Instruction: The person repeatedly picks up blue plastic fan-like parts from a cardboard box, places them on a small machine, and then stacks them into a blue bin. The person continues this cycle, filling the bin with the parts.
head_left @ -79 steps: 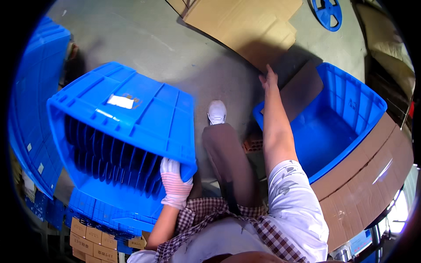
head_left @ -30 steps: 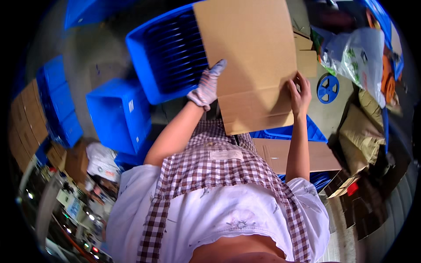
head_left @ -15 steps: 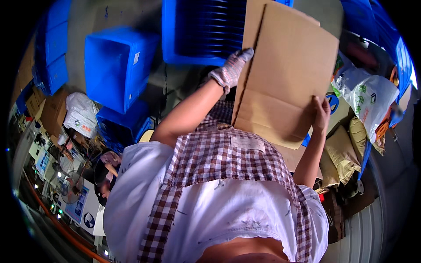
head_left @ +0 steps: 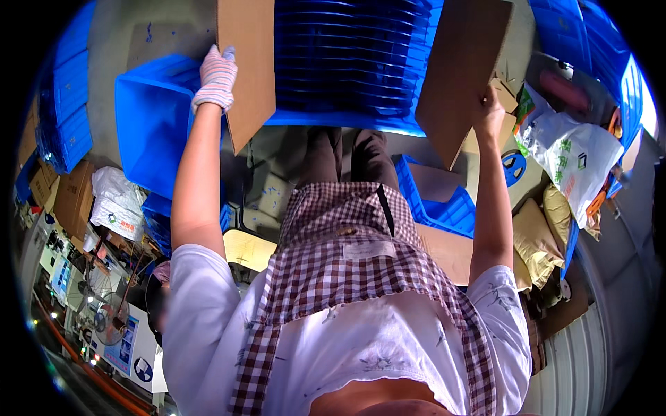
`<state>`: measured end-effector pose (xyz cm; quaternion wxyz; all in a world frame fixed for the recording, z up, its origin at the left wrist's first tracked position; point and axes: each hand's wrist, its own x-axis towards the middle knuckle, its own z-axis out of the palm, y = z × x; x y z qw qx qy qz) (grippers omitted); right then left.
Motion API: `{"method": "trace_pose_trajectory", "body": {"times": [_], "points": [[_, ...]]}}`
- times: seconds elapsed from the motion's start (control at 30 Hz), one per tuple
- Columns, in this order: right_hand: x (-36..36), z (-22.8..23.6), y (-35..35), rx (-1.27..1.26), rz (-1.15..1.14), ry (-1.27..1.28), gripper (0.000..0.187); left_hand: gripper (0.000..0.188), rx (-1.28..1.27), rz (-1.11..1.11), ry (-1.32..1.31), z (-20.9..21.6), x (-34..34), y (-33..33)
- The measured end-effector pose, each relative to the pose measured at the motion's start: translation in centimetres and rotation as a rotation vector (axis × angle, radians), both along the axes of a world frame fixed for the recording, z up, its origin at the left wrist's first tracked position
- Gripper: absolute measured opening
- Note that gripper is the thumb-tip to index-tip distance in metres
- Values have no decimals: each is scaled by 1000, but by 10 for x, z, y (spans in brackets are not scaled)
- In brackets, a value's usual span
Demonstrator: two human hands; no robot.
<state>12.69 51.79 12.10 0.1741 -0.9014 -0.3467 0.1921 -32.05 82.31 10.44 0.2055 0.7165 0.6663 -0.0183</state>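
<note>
My left hand [head_left: 216,80], in a striped knit glove, grips the edge of a brown cardboard sheet [head_left: 251,66] held upright at the left. On the other side my right hand [head_left: 490,114], bare, is closed on the edge of a second cardboard sheet [head_left: 461,69], which is tilted. Both sheets are cut off by the top of the view. Between them, farther from me, lies a large blue plastic crate [head_left: 336,119] with a dark, ribbed inside. The sheets cover parts of its sides.
An open blue bin [head_left: 156,128] is at the left, near a white sack [head_left: 118,201]. A smaller blue crate [head_left: 444,215] sits by my legs. Tan padded packages [head_left: 538,239] and a white plastic bag [head_left: 572,149] lie at the right. Farther left stands a fan [head_left: 111,319].
The two cardboard sheets, overlapping before, are now apart. My left hand has moved left with one and my right hand has moved up with the other, uncovering the crate.
</note>
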Motion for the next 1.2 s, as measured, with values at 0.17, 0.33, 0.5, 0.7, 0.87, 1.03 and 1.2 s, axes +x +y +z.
{"method": "trace_pose_trajectory", "body": {"times": [0.17,0.33,0.5,0.7,0.87,1.03,1.2], "points": [[-6,-41,-16,-78,152,-84,27,48,-34,27,187,-31,18,-6],[-16,-40,-25,-126,54,-17,27,46,31,87,116,-54,19,-5],[2,-76,-12,-219,99,-66,34,36,-238,100,220,-73,28,-1],[13,-84,25,-787,163,20,40,30,-413,-216,485,-39,48,-18],[26,-111,46,-1095,-32,400,24,36,-422,-177,547,-62,44,-14],[9,-137,32,-1033,-17,175,18,34,-461,-397,659,-93,31,9],[1,-155,52,-1044,104,184,22,28,-499,-601,792,-108,46,17]]}}
